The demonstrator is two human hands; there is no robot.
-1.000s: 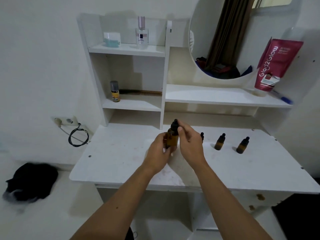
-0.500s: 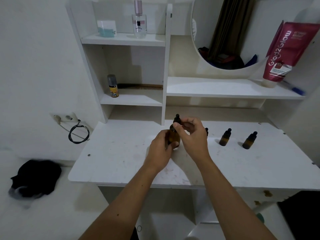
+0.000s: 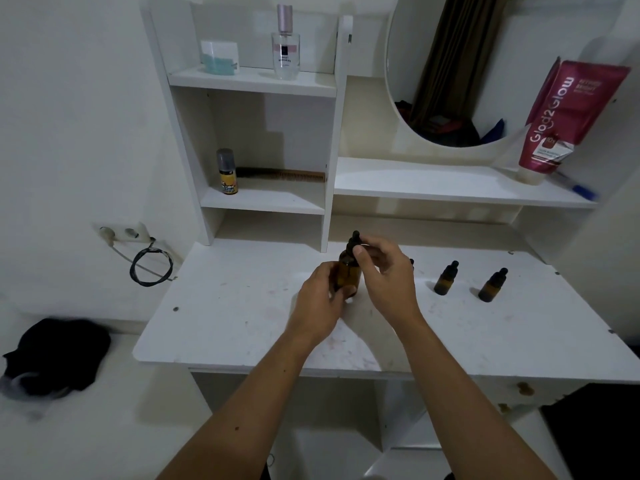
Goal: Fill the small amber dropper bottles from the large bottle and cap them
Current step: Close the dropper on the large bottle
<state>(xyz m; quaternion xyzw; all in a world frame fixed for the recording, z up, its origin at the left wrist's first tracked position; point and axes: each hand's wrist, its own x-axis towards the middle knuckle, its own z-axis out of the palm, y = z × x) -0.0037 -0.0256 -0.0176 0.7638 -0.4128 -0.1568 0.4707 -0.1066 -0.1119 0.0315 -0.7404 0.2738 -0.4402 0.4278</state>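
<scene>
The large amber bottle [image 3: 347,271] stands upright over the middle of the white table [image 3: 235,317]. My left hand [image 3: 320,306] wraps its lower body. My right hand [image 3: 384,278] pinches its black dropper cap [image 3: 354,241] at the neck. Two small amber dropper bottles, capped in black, stand to the right: one [image 3: 446,278] nearer my hands, the other [image 3: 492,285] further right. A third small bottle [image 3: 411,262] shows only its black tip behind my right hand.
White shelves rise behind the table, holding a yellow-labelled can [image 3: 227,173], a comb [image 3: 287,174], a perfume bottle [image 3: 285,46] and a red tube [image 3: 561,119]. A round mirror [image 3: 446,67] hangs at the back. A black cable [image 3: 150,266] dangles at the left wall.
Both hands stay on the large bottle; my right fingers have shifted around its cap. The camera has tilted slightly, so the scene sits a little differently in the frame.
</scene>
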